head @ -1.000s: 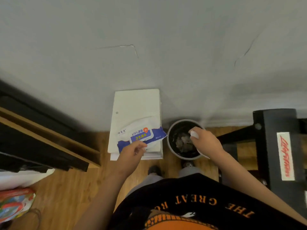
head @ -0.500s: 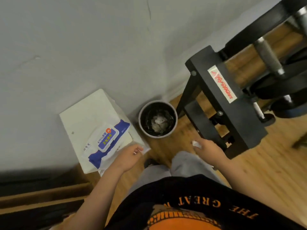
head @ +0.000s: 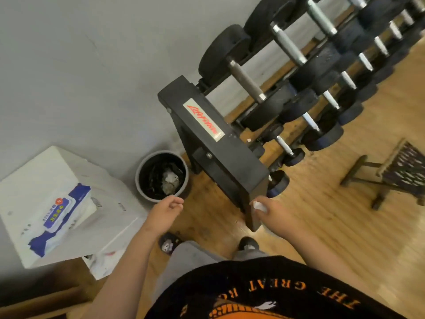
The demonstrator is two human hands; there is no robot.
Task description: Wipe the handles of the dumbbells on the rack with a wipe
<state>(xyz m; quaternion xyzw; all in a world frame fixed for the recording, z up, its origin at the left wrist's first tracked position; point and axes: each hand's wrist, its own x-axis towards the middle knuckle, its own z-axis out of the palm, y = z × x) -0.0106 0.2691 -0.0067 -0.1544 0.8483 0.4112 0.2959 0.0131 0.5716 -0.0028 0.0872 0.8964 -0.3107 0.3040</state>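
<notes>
The right hand's (head: 273, 211) fingers curled round a crumpled white wipe (head: 258, 206), just beside the rack's (head: 213, 143) near corner. The left hand (head: 163, 212) hung loosely curled, holding nothing, near the bin (head: 138, 180). Dumbbells (head: 247, 78) lay on the rack, far right.

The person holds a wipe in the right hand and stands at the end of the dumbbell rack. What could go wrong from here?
1. The wipe is bunched small in the right hand, so it may cover little of a dumbbell handle unless spread out.
2. That hand is very near the rack corner, so the knuckles could knock it.
3. The left hand holds nothing, so a dumbbell might roll when rubbed.
</notes>
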